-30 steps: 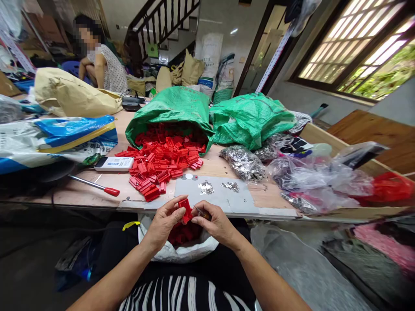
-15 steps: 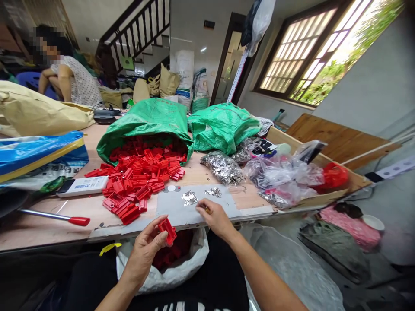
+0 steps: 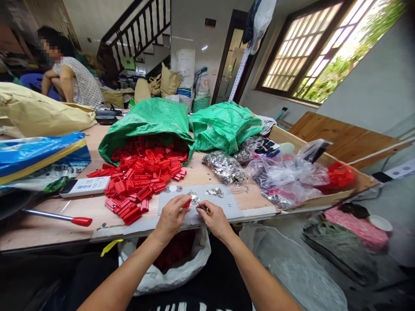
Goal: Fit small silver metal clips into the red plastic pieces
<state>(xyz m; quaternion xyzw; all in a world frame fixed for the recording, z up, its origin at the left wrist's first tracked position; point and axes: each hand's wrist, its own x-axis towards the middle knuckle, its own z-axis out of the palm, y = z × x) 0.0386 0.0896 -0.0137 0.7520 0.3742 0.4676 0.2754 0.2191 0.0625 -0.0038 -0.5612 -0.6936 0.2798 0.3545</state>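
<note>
My left hand is closed on a red plastic part, most of which the fingers hide. Close beside it, my right hand pinches a small thin tool with a brass-coloured end; its exact kind is too small to make out. Both hands are over a grey mat at the table's front edge. A pile of small silvery metal pieces lies just beyond the fingertips, partly covered by them. Another small pile of metal pieces lies farther right on the mat.
Red plastic parts spill from a green sack at left. A clear bag of metal pieces lies at right, near a box of plastic bags. Below the edge, a white sack holds red parts. A person sits far left.
My left hand has moved up and right with the red plastic part, from over the white sack to beside my right hand. My right hand has stayed nearly in place.
</note>
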